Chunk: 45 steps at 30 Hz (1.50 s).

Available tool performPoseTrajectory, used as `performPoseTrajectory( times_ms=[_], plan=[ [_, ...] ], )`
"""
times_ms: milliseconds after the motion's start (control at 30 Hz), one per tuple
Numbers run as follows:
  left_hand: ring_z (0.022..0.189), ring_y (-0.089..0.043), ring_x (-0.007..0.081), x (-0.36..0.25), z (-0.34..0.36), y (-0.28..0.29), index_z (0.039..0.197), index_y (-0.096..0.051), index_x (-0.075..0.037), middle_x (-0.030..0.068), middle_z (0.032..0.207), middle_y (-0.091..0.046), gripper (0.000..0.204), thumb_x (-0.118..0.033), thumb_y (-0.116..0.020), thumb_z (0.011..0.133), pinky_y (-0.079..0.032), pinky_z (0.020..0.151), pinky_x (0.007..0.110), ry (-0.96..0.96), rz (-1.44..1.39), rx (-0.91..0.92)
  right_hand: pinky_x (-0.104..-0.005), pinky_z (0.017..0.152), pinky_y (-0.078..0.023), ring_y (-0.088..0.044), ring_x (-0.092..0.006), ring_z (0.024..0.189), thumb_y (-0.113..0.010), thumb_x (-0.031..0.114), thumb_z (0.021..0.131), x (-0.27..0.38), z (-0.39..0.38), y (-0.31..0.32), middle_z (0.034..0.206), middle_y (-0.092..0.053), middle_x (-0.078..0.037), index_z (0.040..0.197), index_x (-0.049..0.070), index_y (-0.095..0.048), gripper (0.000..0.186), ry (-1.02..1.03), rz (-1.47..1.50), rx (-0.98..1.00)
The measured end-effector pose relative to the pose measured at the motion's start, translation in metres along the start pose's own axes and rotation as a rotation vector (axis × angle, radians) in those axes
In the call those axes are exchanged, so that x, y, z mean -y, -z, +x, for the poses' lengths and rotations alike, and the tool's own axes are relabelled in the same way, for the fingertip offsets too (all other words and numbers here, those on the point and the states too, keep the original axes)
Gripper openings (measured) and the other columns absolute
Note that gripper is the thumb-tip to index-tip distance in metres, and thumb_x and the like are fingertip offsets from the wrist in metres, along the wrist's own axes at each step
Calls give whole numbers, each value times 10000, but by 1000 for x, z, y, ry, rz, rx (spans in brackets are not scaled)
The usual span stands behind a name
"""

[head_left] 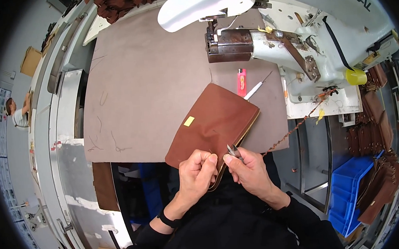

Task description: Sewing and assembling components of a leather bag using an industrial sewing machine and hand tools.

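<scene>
Brown leather piece (pixel 210 119), yellow sticker (pixel 189 121) on its face, lies at a slant at frame centre, its upper part on the worktop (pixel 128 83), its lower corner over the near edge. Left hand (pixel 196 172), at lower centre: grip closed, thumb and forefinger pressed together by the piece's lower edge; whatever is between them is too fine to make out. Right hand (pixel 252 172), just beside it: grip pinching small metal snips (pixel 236 153), tips toward upper left.

Progress (judged): the piece looks assembled, layers lying together along its right edge; work at the lower edge appears under way, not finished. Whether other spots need attention cannot be told. Pink lighter (pixel 241 82) and white-handled awl (pixel 253 90) lie unheld above the piece, below the sewing machine (pixel 231 45).
</scene>
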<state>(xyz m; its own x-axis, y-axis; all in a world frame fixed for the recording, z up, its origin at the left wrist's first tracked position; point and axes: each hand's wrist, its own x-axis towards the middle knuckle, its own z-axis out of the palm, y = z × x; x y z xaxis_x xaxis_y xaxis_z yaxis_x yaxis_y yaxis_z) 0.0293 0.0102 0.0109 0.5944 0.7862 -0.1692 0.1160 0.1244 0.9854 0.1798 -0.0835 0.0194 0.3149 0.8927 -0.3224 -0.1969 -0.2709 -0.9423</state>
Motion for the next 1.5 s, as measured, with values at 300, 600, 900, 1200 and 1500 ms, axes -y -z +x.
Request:
performPoseTrajectory(
  times_ms=[300,600,900,1200,1500],
  plan=[
    [556,-576,58,10,-5,-3,879,-590,-14,26,690,-643,177,-98,-598,1034,-472,516,212,-121,-15,-12,-329,592,-510,-662,-207,654,-688,250,978,22,-20,5,817,-664,-104,1036,7,-659,252,311,-607,-145],
    [553,-565,47,13,-6,-4,874,-602,-12,17,683,-645,173,-89,-612,1028,-452,502,206,-180,46,-5,-376,532,-528,-664,-292,622,-717,160,922,36,-24,-6,774,-624,-123,914,12,-598,190,396,-973,-59],
    [532,-521,35,13,-6,-9,862,-601,-13,-8,621,-598,183,-102,-648,1015,-419,486,219,-202,86,-22,-351,488,-535,-672,-238,587,-669,161,948,39,-22,-8,708,-611,-106,818,27,-597,200,434,-1198,-30],
    [550,-555,48,17,-5,-14,857,-606,-2,15,642,-623,157,-59,-662,991,-442,494,236,-273,191,-67,-327,493,-544,-687,-209,600,-663,166,941,34,-23,-9,708,-625,-90,808,36,-610,193,437,-1347,-46],
    [682,-594,93,18,-22,21,978,-592,-13,78,827,-637,105,-16,-686,931,-481,586,250,-387,101,-373,-276,607,-467,-544,-89,662,-777,194,911,35,-16,22,750,-623,-28,1101,-17,-675,302,184,-640,-182]
  ],
)
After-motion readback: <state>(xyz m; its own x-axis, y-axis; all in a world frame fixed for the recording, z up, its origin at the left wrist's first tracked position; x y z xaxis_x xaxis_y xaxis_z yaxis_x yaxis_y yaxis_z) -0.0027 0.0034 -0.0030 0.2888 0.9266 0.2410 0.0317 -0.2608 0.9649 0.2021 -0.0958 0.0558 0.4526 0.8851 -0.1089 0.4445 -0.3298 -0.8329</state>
